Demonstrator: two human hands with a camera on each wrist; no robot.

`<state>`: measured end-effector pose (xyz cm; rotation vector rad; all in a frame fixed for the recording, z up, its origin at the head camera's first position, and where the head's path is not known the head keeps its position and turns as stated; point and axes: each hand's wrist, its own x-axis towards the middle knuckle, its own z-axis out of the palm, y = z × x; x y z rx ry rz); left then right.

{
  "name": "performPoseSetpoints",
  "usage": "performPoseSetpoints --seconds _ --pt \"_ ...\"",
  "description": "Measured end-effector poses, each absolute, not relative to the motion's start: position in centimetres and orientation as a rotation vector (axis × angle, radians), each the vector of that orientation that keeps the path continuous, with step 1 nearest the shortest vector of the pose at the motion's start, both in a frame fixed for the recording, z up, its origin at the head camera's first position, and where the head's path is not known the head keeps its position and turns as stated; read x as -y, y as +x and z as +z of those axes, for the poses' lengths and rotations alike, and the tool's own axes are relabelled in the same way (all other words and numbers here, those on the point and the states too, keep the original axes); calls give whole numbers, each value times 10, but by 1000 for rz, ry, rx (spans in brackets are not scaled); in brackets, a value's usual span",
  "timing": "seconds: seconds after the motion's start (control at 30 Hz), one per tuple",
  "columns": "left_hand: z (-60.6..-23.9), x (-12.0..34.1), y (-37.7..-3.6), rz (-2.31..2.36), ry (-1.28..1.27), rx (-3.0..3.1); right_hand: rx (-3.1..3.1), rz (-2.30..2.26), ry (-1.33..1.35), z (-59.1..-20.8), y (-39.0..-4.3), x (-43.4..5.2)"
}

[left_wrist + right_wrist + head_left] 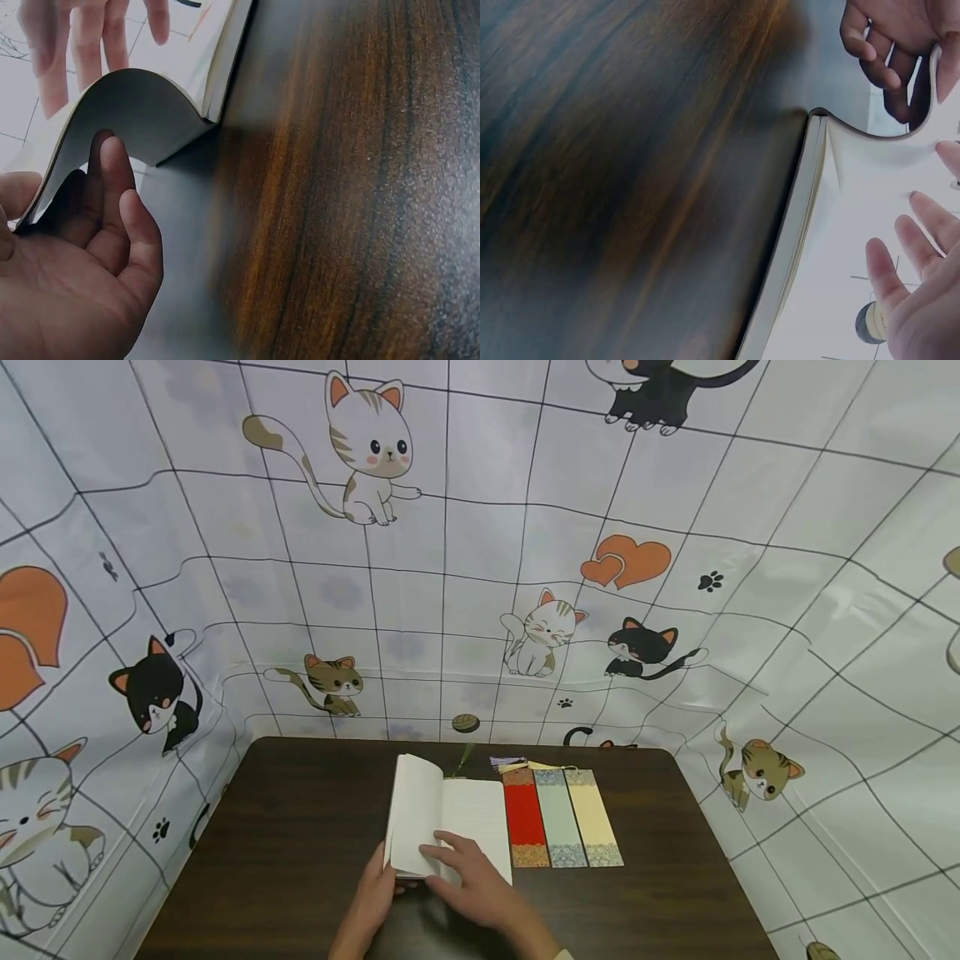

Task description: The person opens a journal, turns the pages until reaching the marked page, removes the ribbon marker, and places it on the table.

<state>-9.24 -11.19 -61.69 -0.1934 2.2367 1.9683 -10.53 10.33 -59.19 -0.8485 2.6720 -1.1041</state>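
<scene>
An open notebook (474, 810) with blank-looking pages lies on the dark table, its left side lifted and bent. My left hand (372, 893) holds that raised side at its lower left edge. In the left wrist view the thumb is above the curved leaf (127, 97) and the fingers are beneath it. My right hand (476, 881) is over the lower part of the notebook, its fingers spread and loosely extended near the inner fold. In the right wrist view the right fingers (911, 255) hold nothing; whether their tips touch the paper I cannot tell.
Right of the notebook lie three strips with patterned ends: red (525, 814), pale green (562, 817) and pale yellow (594, 814). Tassels (510, 765) are at their top ends. A green tassel (462, 760) shows behind the notebook. A cat-printed sheet (480, 568) surrounds the table (300, 827).
</scene>
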Motion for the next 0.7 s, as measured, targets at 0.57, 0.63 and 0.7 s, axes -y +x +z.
performPoseSetpoints --seconds 0.57,0.63,0.7 --pt "-619 119 -92 1876 -188 -2322 -2767 -975 -790 -599 -108 -110" --pt "-618 120 -92 1875 -187 -2313 -2807 -864 -720 -600 -109 -114" --pt "-616 120 -93 1872 -182 -2314 -2843 -702 -639 -600 -111 -118"
